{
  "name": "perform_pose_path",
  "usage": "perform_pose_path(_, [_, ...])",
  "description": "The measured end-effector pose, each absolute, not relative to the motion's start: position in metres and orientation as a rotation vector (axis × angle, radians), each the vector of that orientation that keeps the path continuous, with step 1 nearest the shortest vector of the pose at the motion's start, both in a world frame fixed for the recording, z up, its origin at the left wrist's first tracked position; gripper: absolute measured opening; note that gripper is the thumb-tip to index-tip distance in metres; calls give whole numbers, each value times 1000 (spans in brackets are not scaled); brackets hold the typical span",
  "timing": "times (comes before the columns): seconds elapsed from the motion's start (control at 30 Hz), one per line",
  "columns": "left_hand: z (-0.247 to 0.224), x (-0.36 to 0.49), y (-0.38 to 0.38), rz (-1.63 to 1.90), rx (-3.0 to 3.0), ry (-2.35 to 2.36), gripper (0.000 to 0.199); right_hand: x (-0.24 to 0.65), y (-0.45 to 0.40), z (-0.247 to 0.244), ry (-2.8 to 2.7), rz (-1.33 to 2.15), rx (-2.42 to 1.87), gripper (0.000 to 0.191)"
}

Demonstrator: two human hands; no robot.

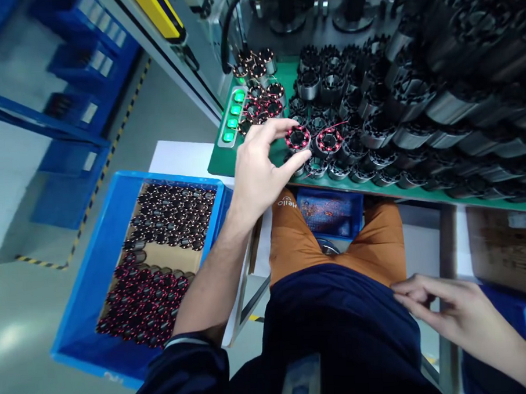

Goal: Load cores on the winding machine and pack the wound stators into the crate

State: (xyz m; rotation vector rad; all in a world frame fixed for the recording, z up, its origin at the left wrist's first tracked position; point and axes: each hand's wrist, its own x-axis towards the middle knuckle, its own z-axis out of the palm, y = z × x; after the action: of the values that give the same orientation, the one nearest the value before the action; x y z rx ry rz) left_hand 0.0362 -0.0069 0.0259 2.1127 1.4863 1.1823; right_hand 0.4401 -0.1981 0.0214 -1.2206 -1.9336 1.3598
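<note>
My left hand [264, 162] has its thumb and fingers around a metal ring core wound with red wire [297, 137], at the front left of the green bench top [220, 158]. Just right of it sits a second red-wound core [329, 140] with a loose wire end. Both are over rows of bare dark cores [376, 131]. My right hand [442, 305] is low at the right, beside my thigh, its fingers drawn together; whatever may be between them is too small to make out.
A blue crate [83, 274] at the left holds many copper-wound and red-wound cores. Left of the bench cores is a panel of green-lit buttons [232, 117]. Beneath the bench edge is a blue bin [331, 211]. Stacked cores fill the right.
</note>
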Motion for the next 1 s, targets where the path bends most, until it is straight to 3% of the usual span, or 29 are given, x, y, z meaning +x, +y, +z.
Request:
perform_pose_path(0.17, [29,32,-12,1184,2229,1614,53,455,-213,17,-1871,1446,-1386,19])
perform_pose_path(0.3, [38,-10,-22,1098,2138,1989,62,464,-227,-1,-1826,1543,-1452,31])
perform_pose_path(0.4, [19,-36,-7,1080,2149,2068,66,452,-232,-12,-1806,1594,-1565,37])
perform_pose_path(0.57, [-18,-42,27,1209,2143,1925,31,421,-226,-12,-1958,1541,-1426,33])
perform_pose_path(0.7, [-2,-32,11,1528,2039,1921,18,413,-218,-6,-2003,1496,-1327,27])
perform_pose_path(0.8, [23,-4,-34,1839,1857,1831,23,404,-207,5,-1821,1465,-1420,25])
perform_pose_path(0.9, [41,43,-89,1744,1877,1551,47,383,-191,25,-1438,1447,-1457,22])
perform_pose_path(0.93, [45,61,-106,1653,1904,1459,51,374,-185,32,-1304,1444,-1392,27])
perform_pose_path(1.0, [48,91,-132,1511,1913,1257,58,356,-172,44,-1158,1495,-1234,58])
